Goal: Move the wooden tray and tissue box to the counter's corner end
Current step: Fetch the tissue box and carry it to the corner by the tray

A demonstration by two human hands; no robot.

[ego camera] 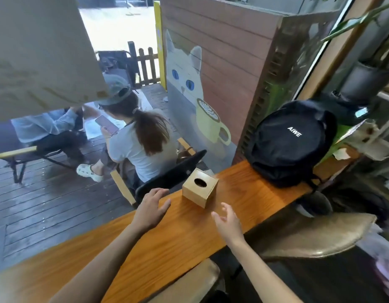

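A square wooden tissue box with an oval hole in its top stands on the orange wooden counter, near the counter's outer edge. My left hand hovers just left of the box, fingers spread, holding nothing. My right hand is below and right of the box, fingers apart, also apart from it. No wooden tray is in view.
A black backpack sits on the counter's far end, beyond the box. Two stool seats stand under the near side. Outside, a person sits on a chair on the deck, close to the counter's edge.
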